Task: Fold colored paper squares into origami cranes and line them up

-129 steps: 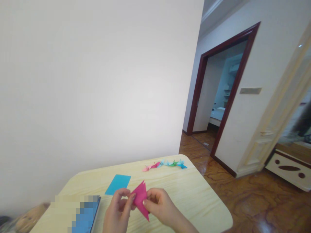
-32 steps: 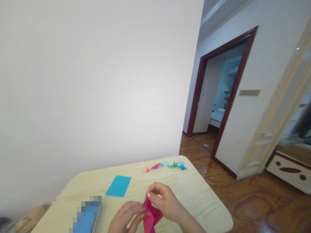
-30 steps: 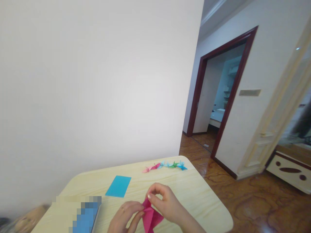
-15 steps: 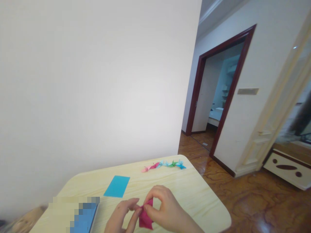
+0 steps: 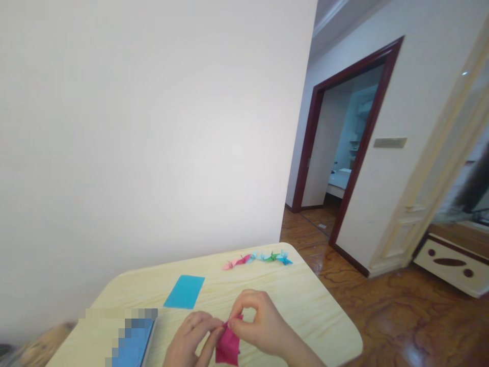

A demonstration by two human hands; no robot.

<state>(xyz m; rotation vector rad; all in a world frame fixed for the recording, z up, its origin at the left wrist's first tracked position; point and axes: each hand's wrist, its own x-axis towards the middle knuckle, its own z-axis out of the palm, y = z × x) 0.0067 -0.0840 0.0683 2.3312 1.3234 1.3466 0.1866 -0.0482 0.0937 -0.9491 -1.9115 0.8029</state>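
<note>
A partly folded piece of dark pink paper [image 5: 227, 347] is held between my two hands above the near side of the table. My left hand [image 5: 193, 336] pinches its upper left edge between thumb and fingertips. On the other side, my right hand [image 5: 260, 321] grips the upper right corner with thumb and index finger. The fingertips of both hands nearly meet at the top of the paper. Beyond the left hand, a flat blue sheet of paper [image 5: 184, 292] lies on the table.
Several small folded paper cranes [image 5: 262, 259], pink, blue and green, sit in a row near the far edge of the pale wooden table [image 5: 305, 306]. A device with a blue screen [image 5: 133, 341], partly pixelated, lies at the left. A white wall [image 5: 153, 127] stands behind the table.
The pink paper has turned slightly, showing a broader, flatter face below the fingers. The fingers of my left hand have closed in further. The other items stay in place.
</note>
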